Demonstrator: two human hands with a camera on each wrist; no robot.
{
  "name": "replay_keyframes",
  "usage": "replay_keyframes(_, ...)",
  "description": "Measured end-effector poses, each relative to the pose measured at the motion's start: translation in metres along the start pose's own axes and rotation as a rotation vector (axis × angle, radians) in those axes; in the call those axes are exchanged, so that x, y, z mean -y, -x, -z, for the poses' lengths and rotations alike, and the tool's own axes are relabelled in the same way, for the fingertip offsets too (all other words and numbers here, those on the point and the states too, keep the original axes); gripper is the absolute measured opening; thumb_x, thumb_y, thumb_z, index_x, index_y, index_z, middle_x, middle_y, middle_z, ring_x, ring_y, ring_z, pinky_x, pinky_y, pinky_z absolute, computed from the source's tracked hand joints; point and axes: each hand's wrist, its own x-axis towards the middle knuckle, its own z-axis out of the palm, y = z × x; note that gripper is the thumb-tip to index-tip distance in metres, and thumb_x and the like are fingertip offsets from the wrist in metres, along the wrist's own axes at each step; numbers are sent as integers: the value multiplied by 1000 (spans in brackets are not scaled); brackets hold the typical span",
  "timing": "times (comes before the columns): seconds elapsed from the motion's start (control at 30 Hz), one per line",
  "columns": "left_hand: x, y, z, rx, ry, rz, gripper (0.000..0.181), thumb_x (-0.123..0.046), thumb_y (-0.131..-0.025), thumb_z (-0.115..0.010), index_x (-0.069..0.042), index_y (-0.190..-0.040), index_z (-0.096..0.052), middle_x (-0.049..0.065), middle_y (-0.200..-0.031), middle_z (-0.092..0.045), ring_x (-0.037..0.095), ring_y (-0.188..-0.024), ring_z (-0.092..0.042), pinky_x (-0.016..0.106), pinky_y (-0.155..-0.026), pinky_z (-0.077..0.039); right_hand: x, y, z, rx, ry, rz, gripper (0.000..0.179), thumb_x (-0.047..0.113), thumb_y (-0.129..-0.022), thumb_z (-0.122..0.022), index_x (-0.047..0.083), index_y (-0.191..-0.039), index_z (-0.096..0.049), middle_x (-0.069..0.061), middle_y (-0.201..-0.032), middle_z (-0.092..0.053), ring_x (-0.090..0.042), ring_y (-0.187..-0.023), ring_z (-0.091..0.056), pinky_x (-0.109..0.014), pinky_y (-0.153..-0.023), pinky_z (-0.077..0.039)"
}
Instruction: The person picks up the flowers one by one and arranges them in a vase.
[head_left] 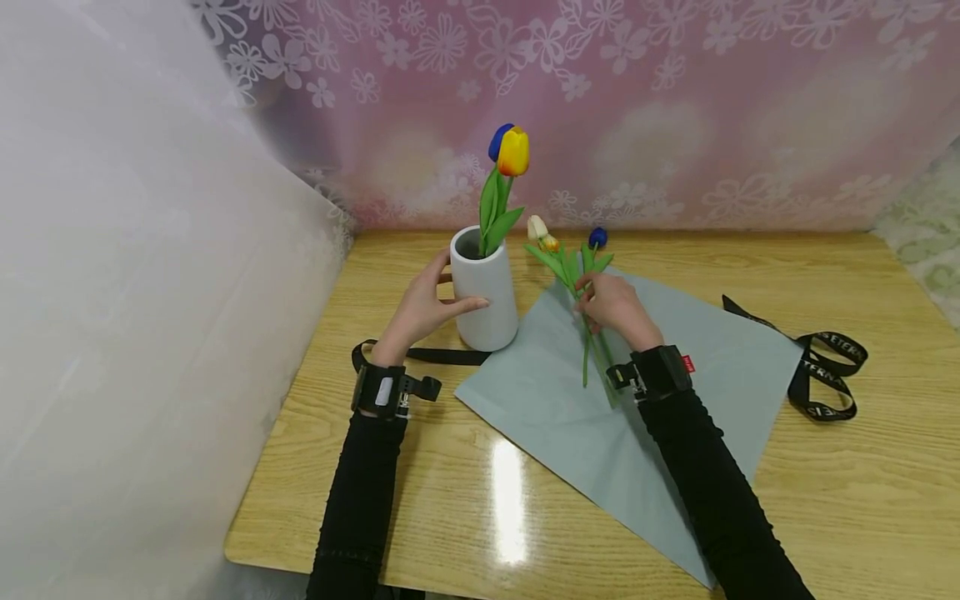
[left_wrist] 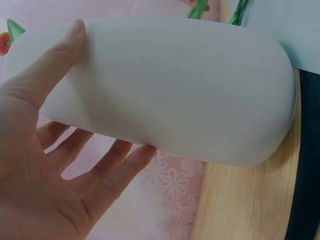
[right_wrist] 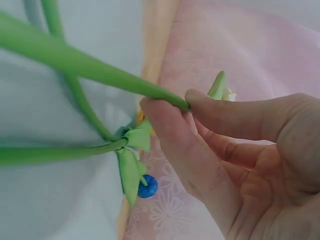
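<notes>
A white vase (head_left: 486, 304) stands upright on the table with a yellow-and-orange tulip (head_left: 513, 152) and a blue tulip (head_left: 497, 143) in it. My left hand (head_left: 423, 308) holds the vase from the left, thumb across its front and fingers at its far side. In the right wrist view, my right hand (right_wrist: 220, 145) pinches a green tulip stem (right_wrist: 100, 70) between thumb and index finger. A white tulip (head_left: 537, 227), an orange-yellow tulip (head_left: 551, 244) and another blue tulip (head_left: 597, 237) point away beyond that hand. Which bloom belongs to the pinched stem is partly hidden.
Grey wrapping cloth (head_left: 720, 358) lies under the loose stems, its left corner near the vase. A black lettered ribbon (head_left: 825, 375) curls at the right; another black strap (head_left: 447, 357) runs behind my left wrist. A pink floral curtain (head_left: 637, 108) hangs along the wooden table's (head_left: 442, 492) back edge.
</notes>
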Motion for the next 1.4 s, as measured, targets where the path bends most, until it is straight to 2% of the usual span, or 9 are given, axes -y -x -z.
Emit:
replay_keyframes(0.2,0,1,0,-1,-1,14,91,-32,-84,-85,-24,-159,-33,4,-155,-42,32,-135,-49,44,-95,-58,5,7,6,-46,-49,39,43,7,-102,-61,-1,-142,-48,-24,-120,-61,-28,-73,-72,-47,-75,-61)
replay_keyframes(0.53,1,1,0,-9,1,11,90,-33,-84,-85,-25,-158,-33,4,-154,-43,32,-135,-49,44,-94,-59,10,13,9,-159,-141,107,40,3,-100,-62,-3,-138,-51,-24,-116,-61,-36,-79,-71,-47,-70,-63)
replay_keyframes(0.77,2,0,0,-8,1,-4,90,-33,-84,-85,-25,-158,-34,3,-154,-43,32,-134,-50,44,-93,-59,13,18,10,-258,-197,144,40,6,-100,-63,-1,-138,-52,-24,-115,-62,-40,-88,-68,-35,-62,-63)
replay_keyframes(0.93,2,0,0,-6,-2,-3,90,-33,-84,-85,-25,-157,-34,3,-154,-43,33,-134,-50,44,-93,-59,16,19,11,-329,-202,174,40,6,-101,-62,0,-139,-52,-23,-114,-63,-43,-90,-68,-31,-60,-62)
replay_keyframes(1.1,2,0,0,-5,-3,0,90,-33,-84,-85,-25,-157,-34,4,-154,-43,32,-134,-50,44,-93,-59,16,19,12,-401,-193,207,40,6,-100,-64,1,-138,-54,-21,-111,-65,-38,-83,-69,-30,-59,-62)
replay_keyframes(1.4,2,0,0,-4,2,-7,90,-33,-84,-85,-27,-157,-34,3,-153,-43,32,-134,-50,44,-93,-59,19,21,13,-476,-191,236,38,8,-100,-65,1,-136,-57,-20,-109,-65,-40,-82,-69,-27,-57,-60)
